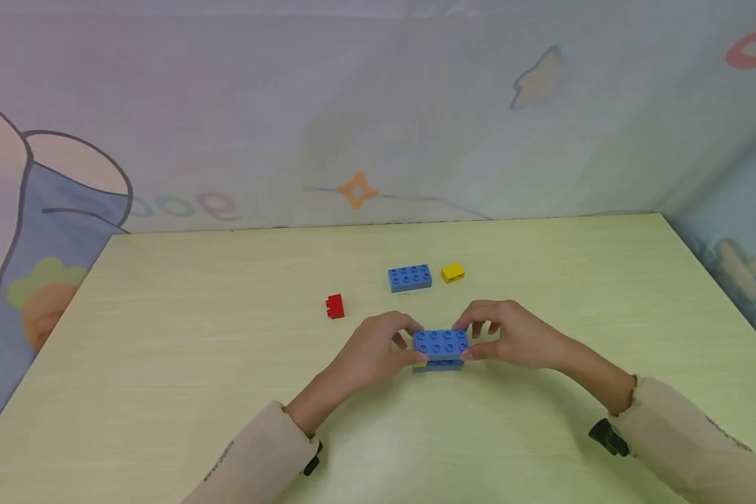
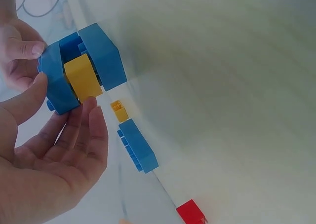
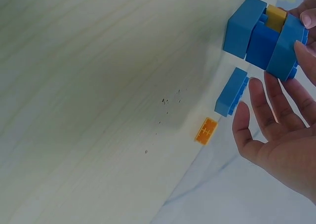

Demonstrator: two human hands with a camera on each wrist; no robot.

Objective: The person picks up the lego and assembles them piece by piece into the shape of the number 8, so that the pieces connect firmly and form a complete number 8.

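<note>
I have both hands on a small brick stack (image 1: 441, 348) sitting on the tabletop (image 1: 164, 364) between them. My left hand (image 1: 378, 350) pinches its left end and my right hand (image 1: 510, 339) pinches its right end, fingers over the top edge and thumbs low on the near side. The stack is a blue eight-stud brick on top, a blue brick at the base, and a yellow brick (image 2: 83, 77) sandwiched in the middle, with more blue beside it.

Just beyond my hands lies a loose blue brick (image 1: 409, 277), studs up. A small yellow brick (image 1: 453, 272) sits just to its right, apart from it. A small red brick (image 1: 335, 306) stands beyond and left of my left hand, clear of everything.

There is dark print on my left sleeve (image 1: 239, 462), too small to read. No brand marks are readable on any brick. The wall cloth (image 1: 378, 105) behind the tabletop shows faint reversed numerals and cartoon shapes.
</note>
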